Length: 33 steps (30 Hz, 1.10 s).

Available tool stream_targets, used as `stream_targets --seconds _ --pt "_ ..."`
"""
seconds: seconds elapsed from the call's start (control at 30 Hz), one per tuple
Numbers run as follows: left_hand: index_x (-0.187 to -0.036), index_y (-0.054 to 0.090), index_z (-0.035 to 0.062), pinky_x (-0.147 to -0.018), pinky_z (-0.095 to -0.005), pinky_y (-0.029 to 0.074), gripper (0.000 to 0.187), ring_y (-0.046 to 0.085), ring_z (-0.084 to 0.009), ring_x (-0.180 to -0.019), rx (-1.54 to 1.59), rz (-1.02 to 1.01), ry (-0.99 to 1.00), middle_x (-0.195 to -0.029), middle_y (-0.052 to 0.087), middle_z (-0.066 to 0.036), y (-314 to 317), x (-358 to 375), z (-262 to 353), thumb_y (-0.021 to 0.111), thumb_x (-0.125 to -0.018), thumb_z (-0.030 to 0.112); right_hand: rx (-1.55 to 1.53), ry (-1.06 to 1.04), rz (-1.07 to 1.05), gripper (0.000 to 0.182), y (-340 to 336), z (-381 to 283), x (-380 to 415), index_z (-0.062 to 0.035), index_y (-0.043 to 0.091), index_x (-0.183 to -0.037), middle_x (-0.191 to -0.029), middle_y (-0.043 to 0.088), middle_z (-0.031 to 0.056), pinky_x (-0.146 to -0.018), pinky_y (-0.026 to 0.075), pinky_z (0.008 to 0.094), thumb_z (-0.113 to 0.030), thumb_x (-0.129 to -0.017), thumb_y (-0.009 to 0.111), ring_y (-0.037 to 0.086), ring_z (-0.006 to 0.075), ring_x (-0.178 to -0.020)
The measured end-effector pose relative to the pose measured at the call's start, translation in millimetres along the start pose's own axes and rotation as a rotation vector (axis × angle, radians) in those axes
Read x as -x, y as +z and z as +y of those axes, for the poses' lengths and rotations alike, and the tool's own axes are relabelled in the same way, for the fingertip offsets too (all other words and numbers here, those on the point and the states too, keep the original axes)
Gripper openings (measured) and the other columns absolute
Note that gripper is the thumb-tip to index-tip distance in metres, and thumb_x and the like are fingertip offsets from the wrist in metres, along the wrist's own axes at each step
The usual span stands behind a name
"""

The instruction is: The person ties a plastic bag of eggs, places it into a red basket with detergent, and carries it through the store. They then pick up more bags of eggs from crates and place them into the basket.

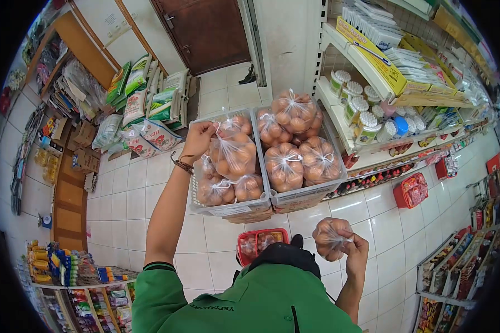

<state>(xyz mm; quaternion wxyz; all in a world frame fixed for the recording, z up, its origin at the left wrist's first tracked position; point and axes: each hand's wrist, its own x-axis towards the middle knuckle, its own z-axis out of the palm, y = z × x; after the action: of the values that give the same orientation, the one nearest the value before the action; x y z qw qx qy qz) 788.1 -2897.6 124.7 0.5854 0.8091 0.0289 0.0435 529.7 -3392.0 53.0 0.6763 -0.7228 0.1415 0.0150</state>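
Note:
Two pale plastic crates stand side by side, each holding knotted clear bags of brown eggs. Over the left crate [228, 210], my left hand [201, 139] pinches the knotted top of a bag of eggs [233, 155], which hangs above other bags. The right crate [311, 191] holds several more bags, one [293, 114] piled on top at the back. To the right of my body and in front of the right crate, my right hand [354, 248] is closed on the gathered neck of another bag of eggs [330, 238]. Its fingertips are partly behind the plastic.
A red basket [240, 250] with bagged items sits by my feet. Shelving [366, 61] with cotton swab tubs stands at the right, with a red basket [411, 190] on the floor beyond. Sacks [136, 105] lean at the back left near a brown door [205, 33].

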Motion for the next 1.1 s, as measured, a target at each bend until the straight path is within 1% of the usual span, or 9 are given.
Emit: stream_targets --seconds 0.2,0.3,0.43,0.6,0.63,0.67,0.73,0.83,1.1 --pt "-0.086 0.071 0.0030 -0.066 -0.0222 0.047 0.031 0.062 -0.0066 -0.072 0.051 -0.030 -0.063 -0.081 0.073 -0.002 -12 -6 -28 0.059 -0.106 0.023 -0.005 -0.002 0.034 0.012 16 -11 22 -0.0022 0.054 -0.070 -0.115 0.074 0.0156 -0.072 0.054 0.0276 0.000 -0.081 0.048 0.066 0.0145 -0.087" --pt "-0.085 0.071 -0.0002 -0.065 -0.0243 0.044 0.031 0.054 -0.0055 -0.069 -0.165 -0.061 0.004 -0.080 0.071 -0.001 -19 4 -31 0.059 -0.105 0.021 -0.028 -0.008 0.051 0.012 24 -15 35 -0.0027 0.054 -0.070 -0.117 0.073 0.0168 -0.072 0.054 0.0282 -0.001 -0.081 0.048 0.066 0.0151 -0.087" --pt "-0.086 0.071 -0.0015 -0.064 -0.0251 0.044 0.031 0.054 -0.0064 -0.067 -0.038 -0.036 0.156 -0.080 0.071 -0.001 -24 6 -57 0.059 -0.105 0.020 -0.018 -0.028 0.087 0.013 30 -17 47 -0.0032 0.052 -0.069 -0.117 0.073 0.0172 -0.072 0.055 0.0283 -0.002 -0.081 0.049 0.067 0.0161 -0.088" --pt "-0.096 0.072 -0.0038 -0.074 -0.0315 0.053 0.024 0.069 -0.0193 -0.075 -0.311 -0.009 0.237 -0.080 0.074 -0.013 -19 17 -48 0.074 -0.089 0.020 -0.063 -0.016 0.118 0.015 30 -35 64 -0.0043 0.049 -0.068 -0.117 0.073 0.0193 -0.073 0.056 0.0287 -0.003 -0.082 0.050 0.067 0.0173 -0.088" --pt "-0.101 0.074 -0.0030 -0.081 -0.0385 0.055 0.031 0.072 -0.0310 -0.084 -0.365 0.056 0.236 -0.088 0.074 -0.018 -6 22 -29 0.078 -0.081 0.021 -0.061 -0.021 0.131 0.015 28 -39 64 -0.0043 0.049 -0.068 -0.117 0.073 0.0193 -0.073 0.056 0.0287 -0.003 -0.082 0.050 0.067 0.0173 -0.088" --pt "-0.101 0.074 -0.0030 -0.081 -0.0385 0.055 0.031 0.072 -0.0310 -0.084 -0.358 0.051 0.239 -0.088 0.074 -0.018 11 23 -10 0.078 -0.081 0.021 -0.073 -0.014 0.125 0.012 27 -42 65 -0.0022 0.053 -0.070 -0.116 0.073 0.0195 -0.074 0.057 0.0287 -0.002 -0.082 0.050 0.067 0.0172 -0.089" --pt "-0.105 0.074 -0.0018 -0.091 -0.0451 0.053 0.034 0.069 -0.0407 -0.099 -0.541 0.185 0.516 -0.100 0.073 -0.022 49 15 26 0.078 -0.079 0.021 -0.081 -0.019 0.113 0.011 21 -49 60 -0.0001 0.057 -0.073 -0.116 0.073 0.0196 -0.074 0.057 0.0287 -0.002 -0.082 0.050 0.067 0.0171 -0.089" --pt "-0.108 0.074 -0.0002 -0.094 -0.0473 0.052 0.039 0.064 -0.0424 -0.107 -0.478 0.190 0.557 -0.109 0.071 -0.024 124 -34 43 0.077 -0.081 0.028 -0.029 0.072 -0.045 0.026 4 -62 38 0.0098 0.069 -0.094 -0.115 0.073 0.0187 -0.077 0.055 0.0266 0.000 -0.078 0.051 0.069 0.0170 -0.087" --pt "-0.100 0.075 0.0012 -0.099 -0.0496 0.048 0.022 0.066 -0.0390 -0.101 -0.476 0.264 0.555 -0.101 0.074 -0.017 227 -120 30 0.065 -0.093 0.020 -0.111 -0.020 -0.322 0.004 -10 -129 -31 0.0030 0.059 -0.081 -0.125 0.070 0.0219 -0.107 0.043 0.0378 0.002 -0.082 0.055 0.062 0.0239 -0.118"
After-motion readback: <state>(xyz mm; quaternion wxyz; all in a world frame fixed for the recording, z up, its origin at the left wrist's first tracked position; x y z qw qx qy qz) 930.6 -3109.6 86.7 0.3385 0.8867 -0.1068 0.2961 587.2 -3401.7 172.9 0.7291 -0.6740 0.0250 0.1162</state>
